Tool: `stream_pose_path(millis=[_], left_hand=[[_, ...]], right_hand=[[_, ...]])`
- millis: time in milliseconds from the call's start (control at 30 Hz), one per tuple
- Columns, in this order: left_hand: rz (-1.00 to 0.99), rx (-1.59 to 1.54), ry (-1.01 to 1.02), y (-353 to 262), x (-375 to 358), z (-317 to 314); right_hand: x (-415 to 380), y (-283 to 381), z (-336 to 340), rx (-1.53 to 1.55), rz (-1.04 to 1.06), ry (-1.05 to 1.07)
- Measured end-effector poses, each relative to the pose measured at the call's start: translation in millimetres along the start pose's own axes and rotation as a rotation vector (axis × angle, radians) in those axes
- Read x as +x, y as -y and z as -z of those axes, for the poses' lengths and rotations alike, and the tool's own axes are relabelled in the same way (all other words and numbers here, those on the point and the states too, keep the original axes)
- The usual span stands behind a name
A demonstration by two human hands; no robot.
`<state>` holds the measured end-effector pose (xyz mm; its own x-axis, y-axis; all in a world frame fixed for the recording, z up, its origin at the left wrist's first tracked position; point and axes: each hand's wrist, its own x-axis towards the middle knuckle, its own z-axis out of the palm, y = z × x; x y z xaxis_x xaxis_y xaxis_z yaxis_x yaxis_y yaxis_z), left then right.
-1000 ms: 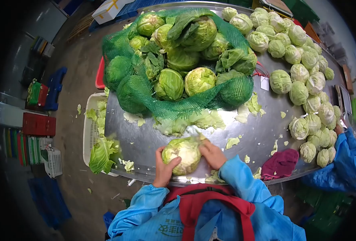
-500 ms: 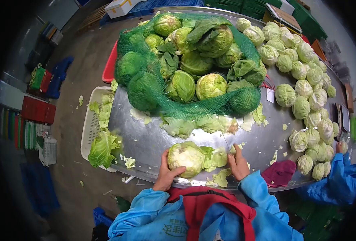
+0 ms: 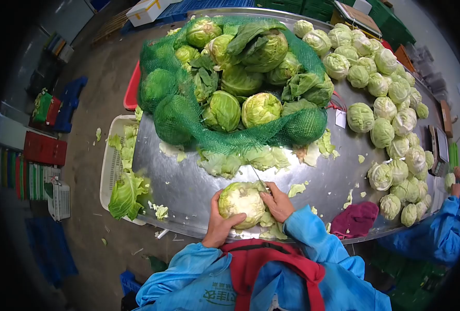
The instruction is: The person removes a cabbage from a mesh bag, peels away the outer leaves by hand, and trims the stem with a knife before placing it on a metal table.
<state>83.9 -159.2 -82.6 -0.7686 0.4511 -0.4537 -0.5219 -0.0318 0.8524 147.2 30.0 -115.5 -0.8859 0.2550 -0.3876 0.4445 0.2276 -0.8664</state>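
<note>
My left hand [image 3: 222, 222] is wrapped round the left side of a cabbage [image 3: 244, 203], its thumb across the pale cut face turned up toward me. In my right hand [image 3: 278, 202], at the cabbage's right edge, is a knife [image 3: 259, 178] whose thin blade points up and left. Most of its handle is hidden by my fingers. Loose leaf pieces [image 3: 274, 231] lie under and beside the cabbage on the metal table [image 3: 183, 181]. Beyond my hands, a green net bag [image 3: 214, 141] lies open around several untrimmed cabbages [image 3: 261, 110].
Several trimmed cabbages [image 3: 384, 109] cover the table's right side. A maroon cloth [image 3: 354, 220] lies near the front edge. On the left stands a white basket [image 3: 110, 171] with leaves. A co-worker's blue sleeve [image 3: 440, 220] and hands are at far right, near a scale [image 3: 439, 150].
My right hand and the knife have moved left onto the cabbage's right edge. The leaf that spread out to the right of the cabbage now lies lower, beside it. The whole view has shifted slightly.
</note>
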Motion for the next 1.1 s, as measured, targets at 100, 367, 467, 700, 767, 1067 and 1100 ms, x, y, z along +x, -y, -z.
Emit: stream_pose_path(millis=[100,367,467,700,767,1067,1100], left_hand=[[0.061,-0.078,0.030,-2.4,0.5,6.5],[0.033,-0.002,-0.084,14.9,-11.0,0.3],[0.007,0.060,-0.064,12.3,-8.7,-3.3],[0.081,-0.017,-0.080,5.7,-3.9,-11.5],[0.062,0.018,-0.102,5.3,-3.3,-13.4],[-0.143,0.353,0.035,21.8,-0.9,-5.4],[-0.154,0.349,0.030,15.9,3.7,0.7]], right_hand=[[-1.1,2.8,-0.8,0.085,0.088,-0.062],[-29.7,-8.8,-5.5,-0.061,0.030,-0.183],[-15.2,-20.1,17.5,-0.096,-0.160,-0.175],[-59.4,34.5,5.6,-0.206,0.116,0.105],[-56.5,32.0,3.3,-0.272,0.105,0.100],[-1.3,-56.7,9.4,0.077,-0.110,-0.224],[-0.2,-44.3,18.5,0.072,-0.099,-0.223]])
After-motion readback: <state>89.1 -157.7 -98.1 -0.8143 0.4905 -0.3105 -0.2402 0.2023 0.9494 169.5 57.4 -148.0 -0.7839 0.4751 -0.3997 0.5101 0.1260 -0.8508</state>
